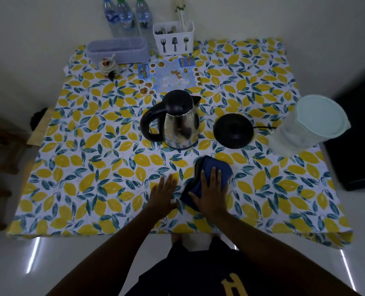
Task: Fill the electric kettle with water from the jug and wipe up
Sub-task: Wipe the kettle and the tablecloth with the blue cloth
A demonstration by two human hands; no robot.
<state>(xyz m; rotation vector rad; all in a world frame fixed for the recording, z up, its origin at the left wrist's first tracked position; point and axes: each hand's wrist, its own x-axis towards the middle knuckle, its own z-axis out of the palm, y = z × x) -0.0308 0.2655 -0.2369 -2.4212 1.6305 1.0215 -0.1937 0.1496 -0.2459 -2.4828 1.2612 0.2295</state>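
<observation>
Two hands lie flat on the counter (92, 167): the right hand (212, 192) presses open on the cloth (209, 165), the left hand (163, 194) rests open beside it, holding nothing. The kettle (180, 122) stands behind the cloth, lid closed, beside its base (232, 130). The jug (309, 124) stands at the right edge
</observation>
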